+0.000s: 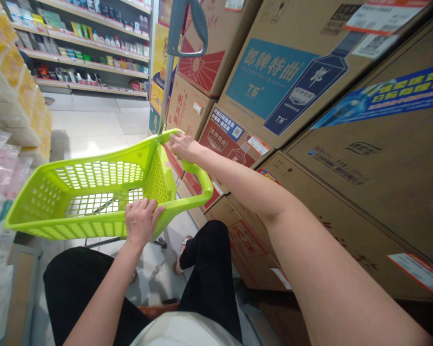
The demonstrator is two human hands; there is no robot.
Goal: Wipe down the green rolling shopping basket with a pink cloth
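Observation:
A bright green plastic shopping cart (94,226) stands in front of me, turned sideways, its basket showing the bare floor grid through its holes. My left hand (141,221) is closed over the near rim, fingers curled to the inside. At the far side, my right hand (182,144) is wrapped round the frame where the handle (205,185) joins the basket. Both arms reach forward, the right one stretched across to the boxes' side. Part of the cart's lower frame and a wheel (161,242) show beneath the basket.
Stacked cardboard cartons (260,86) line the right, close to the cart handle. A grey-handled pole (171,62) stands beyond the cart. Yellow and white packages (25,91) are piled at left. Stocked shelves (94,43) stand at the back, across a tiled floor (97,122).

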